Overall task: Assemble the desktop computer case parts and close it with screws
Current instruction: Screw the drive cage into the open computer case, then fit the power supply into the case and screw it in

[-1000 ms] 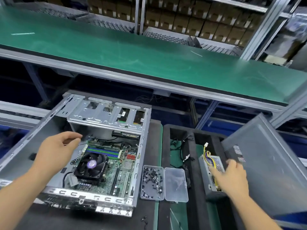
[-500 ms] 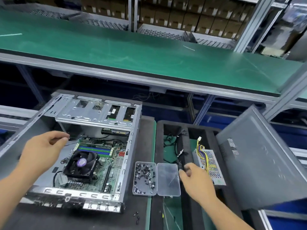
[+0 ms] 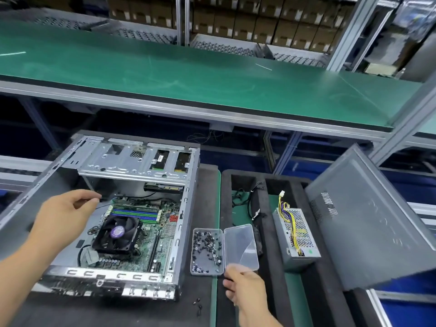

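Your left hand (image 3: 64,217) is hanging over the open case (image 3: 132,208), fingers loosely curled with the thumb and forefinger close together near a thin black wire at the tips. Can't really tell if you're actually pinching that wire or just brushing it. Right below and to the right of that hand sits the CPU fan (image 3: 116,234) on the motherboard (image 3: 162,234), and the drive cage (image 3: 139,161) is further out past your fingertips.

Your right hand (image 3: 245,285) is down at the near edge of the clear screw box (image 3: 206,251), fingers loose, tips right at the near corner of the flipped-open lid (image 3: 240,246). Looks like touching, not a proper grip, but it's blurry there. The tray side, just left of that hand, is full of little dark screws.

Off to the right of that hand, the power supply (image 3: 297,234) with its yellow and black cable bundle sits in the foam tray (image 3: 271,185). Further right the grey side panel (image 3: 372,220) leans tilted. A few loose screws (image 3: 198,305) lie on the mat left of your right wrist.
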